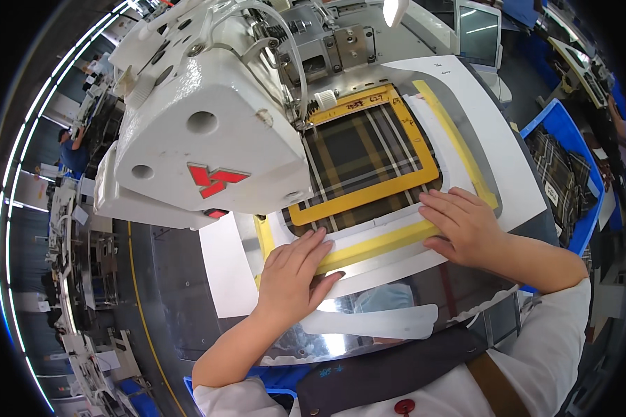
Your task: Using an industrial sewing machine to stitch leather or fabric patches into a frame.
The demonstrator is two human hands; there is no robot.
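Observation:
A dark plaid fabric piece with brown and white stripes lies under a yellow rectangular frame at the sewing machine's head. Around them is a white template sheet edged with yellow strips. My left hand rests on the template's near left part, fingers stretched forward to the fabric's near edge and thumb apart. Flat on the near right corner is my right hand, its fingertips by the fabric's edge and the frame's corner. Neither hand grips anything. The frame's left side is partly hidden by the machine.
The large white sewing machine head overhangs the left side. A white, rounded strip lies on the shiny tabletop close to me. At right, a blue bin holds plaid pieces. A screen stands behind; other workstations line the far left.

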